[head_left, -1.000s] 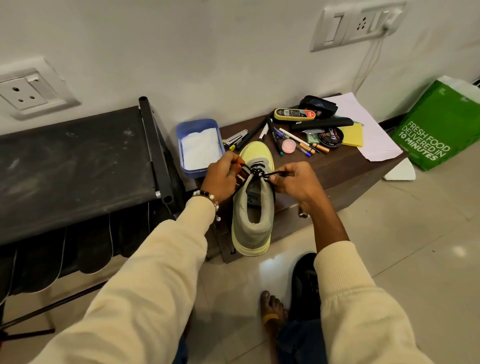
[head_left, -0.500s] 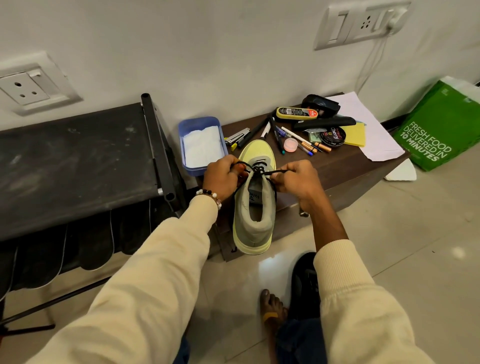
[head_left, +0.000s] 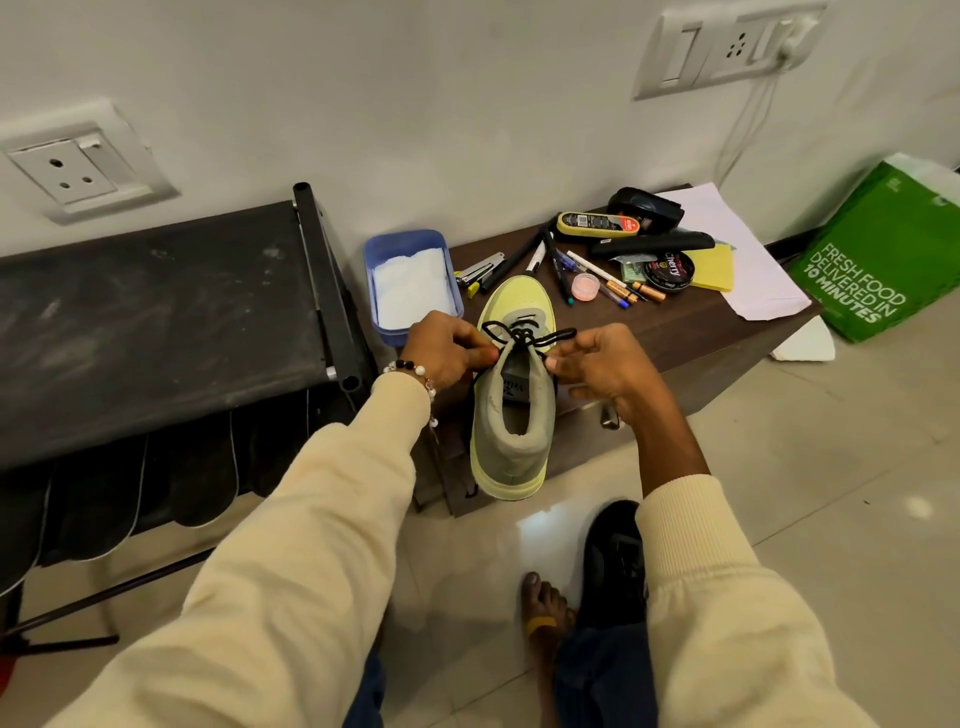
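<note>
A pale yellow-green shoe (head_left: 511, 415) carries a black lace (head_left: 524, 335), beside a blue tub (head_left: 410, 244), a dark brown counter (head_left: 691, 322), and a green bag (head_left: 883, 249) lettered in white.

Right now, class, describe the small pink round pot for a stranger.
Find the dark brown wooden table against the wall. Right of the toe of the yellow-green sneaker, among pens, lies the small pink round pot, the only pink thing there.

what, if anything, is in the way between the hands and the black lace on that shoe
Nothing visible. The left hand and right hand both pinch the black lace above the tongue of the shoe, one on each side. The pens lie beyond the toe, away from both hands.
</note>
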